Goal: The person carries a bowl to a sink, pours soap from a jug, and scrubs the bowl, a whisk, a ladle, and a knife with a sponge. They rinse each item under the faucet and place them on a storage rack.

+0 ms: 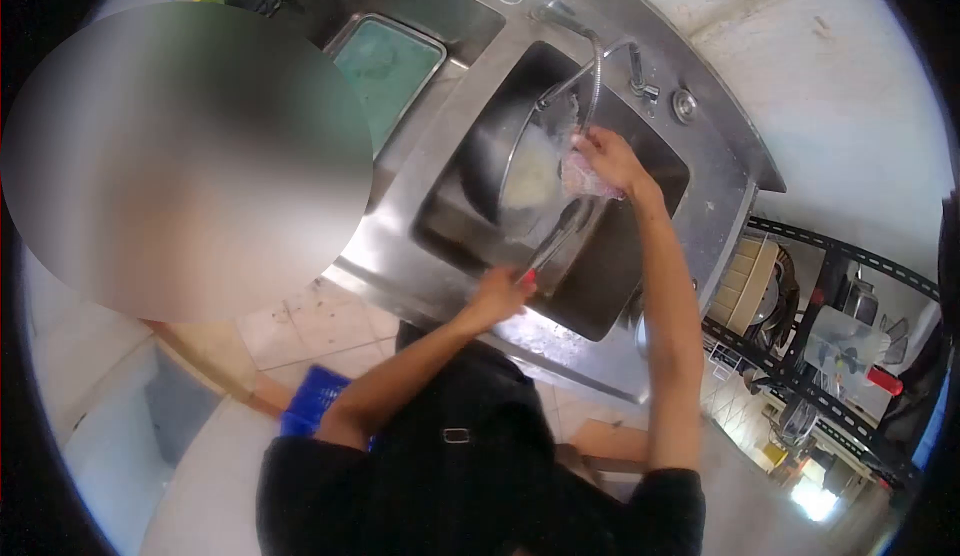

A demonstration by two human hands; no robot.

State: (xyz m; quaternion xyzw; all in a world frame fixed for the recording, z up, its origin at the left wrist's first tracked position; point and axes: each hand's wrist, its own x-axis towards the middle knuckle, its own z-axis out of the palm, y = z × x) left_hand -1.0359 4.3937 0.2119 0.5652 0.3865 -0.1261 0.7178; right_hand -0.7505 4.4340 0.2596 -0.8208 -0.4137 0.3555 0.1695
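My left hand (500, 297) is closed round the red-tipped handle of a metal utensil (555, 246), whose far end reaches into the right-hand sink basin (610, 301). Over that basin, my right hand (608, 156) holds a pinkish mesh cloth (588, 178) with its fingers bent over it. Beside the cloth, a large round metal pan or bowl (480, 178) lies in the basin with something pale and wet (532, 184) in it. The fingertips of my right hand are partly hidden.
A faucet (640, 81) with a flexible hose rises behind the basin. The left basin holds a tray of greenish liquid (385, 71). Dark metal shelves (840, 256) with kitchenware stand at right. A blue crate (312, 401) is on the floor. A blurred area covers the left.
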